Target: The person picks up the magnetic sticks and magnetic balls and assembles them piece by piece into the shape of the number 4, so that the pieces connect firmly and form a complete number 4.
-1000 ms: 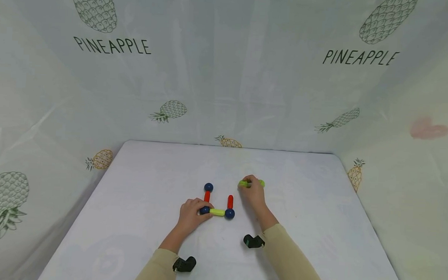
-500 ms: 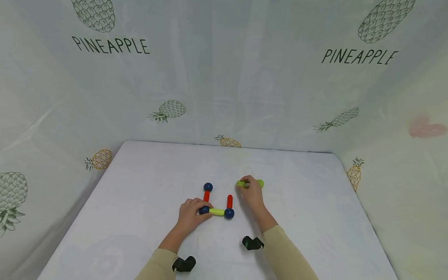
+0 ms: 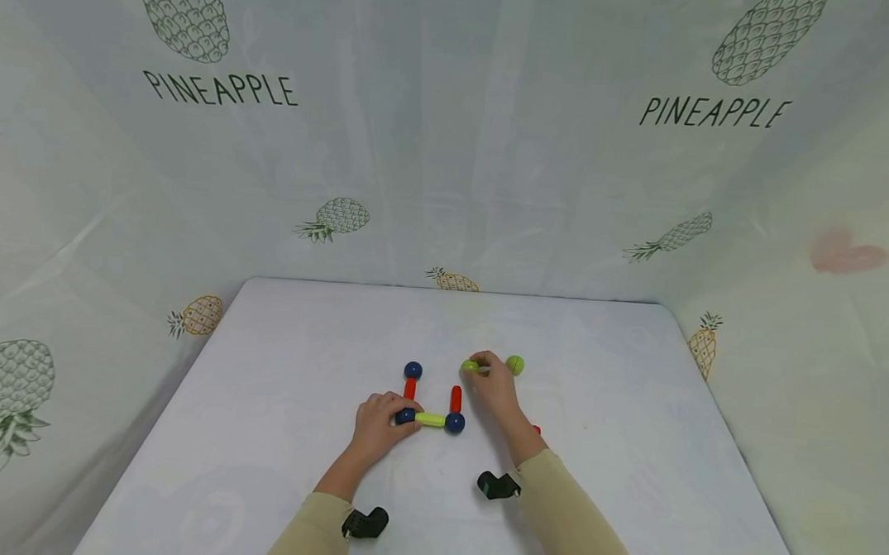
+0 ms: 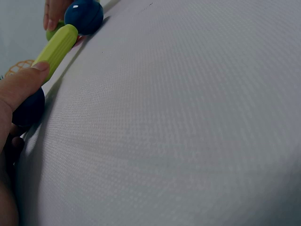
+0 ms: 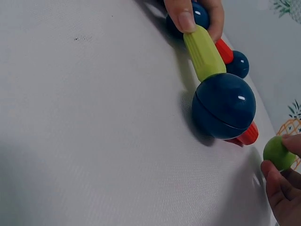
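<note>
My left hand (image 3: 380, 428) grips a joined frame of toy balls and rods at its left corner, fingers about a blue ball (image 3: 406, 417). The left thumb presses on the yellow-green rod (image 4: 57, 46). That rod runs to another blue ball (image 5: 225, 106), from which a red rod (image 3: 456, 399) points away from me. Beyond the held corner, a second red rod (image 3: 410, 389) ends in a third blue ball (image 3: 413, 370). To the right of the frame, my right hand (image 3: 495, 386) pinches a green ball (image 5: 278, 153) between thumb and fingers.
A second green ball (image 3: 514, 364) lies just right of the right hand. Part of a red piece (image 3: 536, 429) peeks out beside the right wrist. The white table (image 3: 301, 329) ends at a pineapple-print cloth (image 3: 449, 162) at the back.
My right hand has shifted slightly left with its green ball, away from the other green ball. A red bit has come into sight by the right wrist. The left hand holds still.
</note>
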`<state>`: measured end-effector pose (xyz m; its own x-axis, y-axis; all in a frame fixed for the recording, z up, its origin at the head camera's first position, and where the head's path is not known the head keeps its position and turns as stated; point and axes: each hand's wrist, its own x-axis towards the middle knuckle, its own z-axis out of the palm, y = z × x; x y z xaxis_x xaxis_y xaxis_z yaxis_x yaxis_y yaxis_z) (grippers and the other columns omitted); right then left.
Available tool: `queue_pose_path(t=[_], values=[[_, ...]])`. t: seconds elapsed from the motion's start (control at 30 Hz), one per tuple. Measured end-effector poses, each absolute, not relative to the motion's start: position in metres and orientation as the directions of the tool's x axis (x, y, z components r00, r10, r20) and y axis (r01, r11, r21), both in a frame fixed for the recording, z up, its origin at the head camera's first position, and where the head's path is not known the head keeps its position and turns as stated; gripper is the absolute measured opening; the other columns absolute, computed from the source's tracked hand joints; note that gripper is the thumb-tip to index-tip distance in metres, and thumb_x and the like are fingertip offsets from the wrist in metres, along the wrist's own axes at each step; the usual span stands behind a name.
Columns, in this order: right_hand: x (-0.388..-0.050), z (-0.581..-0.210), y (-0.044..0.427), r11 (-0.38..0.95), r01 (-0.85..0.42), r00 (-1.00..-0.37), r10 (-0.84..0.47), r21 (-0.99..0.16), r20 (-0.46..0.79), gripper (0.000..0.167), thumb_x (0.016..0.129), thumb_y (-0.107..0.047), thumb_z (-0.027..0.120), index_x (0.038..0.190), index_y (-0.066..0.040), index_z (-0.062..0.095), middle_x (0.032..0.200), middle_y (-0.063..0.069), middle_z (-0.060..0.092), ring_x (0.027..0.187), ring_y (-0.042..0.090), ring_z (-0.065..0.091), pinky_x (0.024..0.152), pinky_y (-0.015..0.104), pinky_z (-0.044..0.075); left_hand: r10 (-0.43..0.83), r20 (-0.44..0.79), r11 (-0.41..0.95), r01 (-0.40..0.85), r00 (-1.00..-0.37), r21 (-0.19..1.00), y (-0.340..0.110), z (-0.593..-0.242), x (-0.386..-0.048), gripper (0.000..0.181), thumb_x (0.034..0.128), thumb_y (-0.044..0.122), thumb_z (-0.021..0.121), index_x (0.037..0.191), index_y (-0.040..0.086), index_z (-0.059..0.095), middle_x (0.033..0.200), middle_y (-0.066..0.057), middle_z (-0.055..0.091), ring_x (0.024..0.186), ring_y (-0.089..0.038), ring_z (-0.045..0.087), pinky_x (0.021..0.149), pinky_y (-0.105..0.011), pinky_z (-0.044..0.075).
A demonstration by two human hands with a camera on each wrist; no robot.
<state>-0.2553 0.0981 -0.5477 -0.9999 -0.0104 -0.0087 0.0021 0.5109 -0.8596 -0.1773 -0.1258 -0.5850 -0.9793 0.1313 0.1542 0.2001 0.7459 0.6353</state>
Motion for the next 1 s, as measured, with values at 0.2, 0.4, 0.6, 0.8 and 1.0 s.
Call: queue_pose_path(t=[0.2, 0.4, 0.6, 0.8, 1.0], values=[[-0.2537, -0.548, 0.0957, 0.501, 0.003, -1.0, -0.026, -0.865, -0.018, 0.025, 0.091, -0.012, 0.069, 0.115, -0.006, 0.065, 0.111, 0.008, 0.064, 0.091, 0.023, 0.06, 0.074, 0.034, 0.051, 0.127, 0.142, 0.744, 0.189, -0.982, 0.641, -0.1251, -0.5837, -0.1776, 0.019, 0.0814, 0.03, 0.079, 0.099, 0.029, 0.073, 0.097, 0.006, 0.06, 0.095, -0.019, 0.047, 0.083, -0.043, 0.034], [-0.2522, -0.5487, 0.0929, 0.493, 0.024, -0.998, -0.042, -0.87, -0.051, 0.025, 0.092, -0.011, 0.067, 0.116, -0.007, 0.064, 0.113, 0.01, 0.063, 0.086, 0.021, 0.06, 0.072, 0.032, 0.051, 0.134, 0.148, 0.749, 0.198, -0.98, 0.632, -0.1258, -0.5834, -0.1773, 0.019, 0.0815, 0.032, 0.079, 0.099, 0.03, 0.073, 0.096, 0.007, 0.06, 0.094, -0.019, 0.047, 0.081, -0.041, 0.034], [-0.2503, -0.5493, 0.0908, 0.487, 0.034, -0.996, -0.054, -0.873, -0.069, 0.025, 0.092, -0.011, 0.067, 0.116, -0.006, 0.063, 0.113, 0.011, 0.063, 0.084, 0.02, 0.06, 0.071, 0.033, 0.051, 0.133, 0.14, 0.754, 0.193, -0.981, 0.628, -0.1258, -0.583, -0.178, 0.019, 0.0815, 0.032, 0.078, 0.1, 0.029, 0.073, 0.096, 0.007, 0.059, 0.094, -0.018, 0.047, 0.081, -0.041, 0.034], [-0.2506, -0.5495, 0.0891, 0.485, 0.035, -0.995, -0.062, -0.874, -0.074, 0.025, 0.091, -0.012, 0.067, 0.116, -0.007, 0.063, 0.113, 0.011, 0.063, 0.085, 0.02, 0.06, 0.073, 0.034, 0.051, 0.131, 0.132, 0.756, 0.185, -0.983, 0.627, -0.1258, -0.5832, -0.1784, 0.019, 0.0816, 0.031, 0.079, 0.1, 0.029, 0.073, 0.097, 0.006, 0.06, 0.095, -0.019, 0.047, 0.083, -0.042, 0.035], [-0.25, -0.5511, 0.0889, 0.493, 0.02, -0.995, -0.077, -0.87, -0.066, 0.026, 0.092, -0.013, 0.067, 0.116, -0.008, 0.063, 0.115, 0.01, 0.063, 0.088, 0.021, 0.06, 0.074, 0.034, 0.051, 0.136, 0.141, 0.758, 0.195, -0.981, 0.623, -0.126, -0.584, -0.1783, 0.019, 0.0818, 0.032, 0.078, 0.1, 0.03, 0.073, 0.097, 0.007, 0.06, 0.095, -0.019, 0.047, 0.082, -0.041, 0.035]])
